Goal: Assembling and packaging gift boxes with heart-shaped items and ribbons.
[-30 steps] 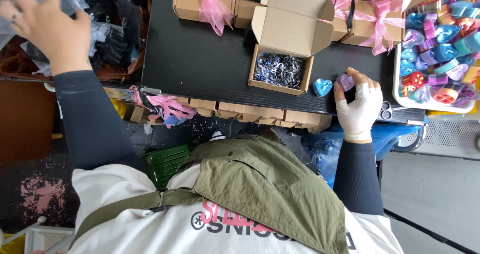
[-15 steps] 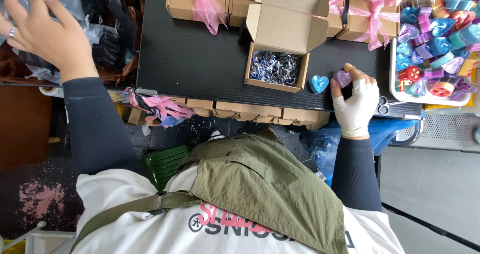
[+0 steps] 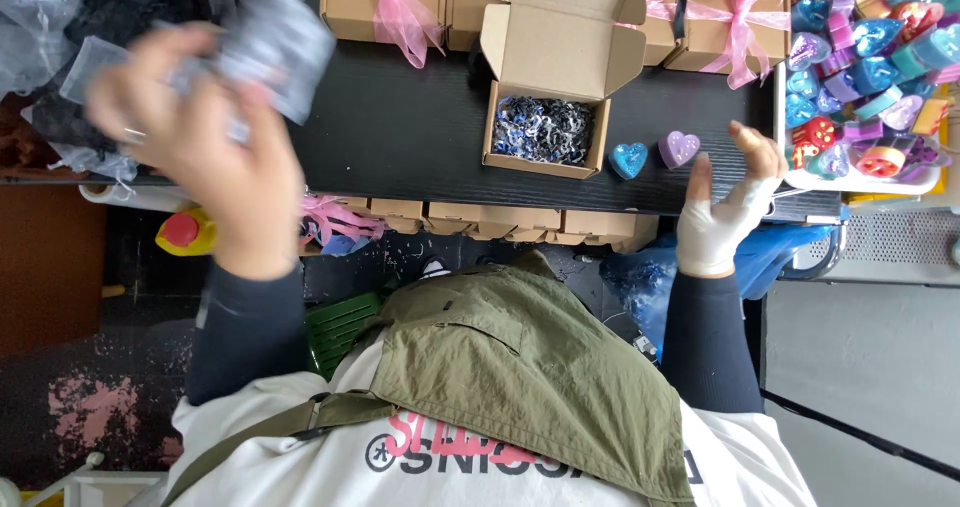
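Observation:
My left hand (image 3: pixel 200 157) is raised and blurred at the left, gripping a clear plastic bag (image 3: pixel 275 37). My right hand (image 3: pixel 725 202), in a white glove, hovers with fingers apart at the front edge of the black table (image 3: pixel 400 127). It holds nothing and is just right of a purple heart-shaped piece (image 3: pixel 679 148). A blue heart (image 3: pixel 628 159) lies beside the purple one. Left of both stands an open cardboard box (image 3: pixel 540 165), lid up, filled with blue and white shredded paper.
A white tray (image 3: pixel 860 182) heaped with colourful heart pieces sits at the right. Closed boxes tied with pink ribbon (image 3: pixel 375 2) line the table's far side. A pile of plastic bags (image 3: pixel 60 47) lies far left, a yellow bottle (image 3: pixel 185 232) below it.
My left hand has come away from the plastic pile toward the table with a bag in it. My right hand has let go of the purple heart and opened.

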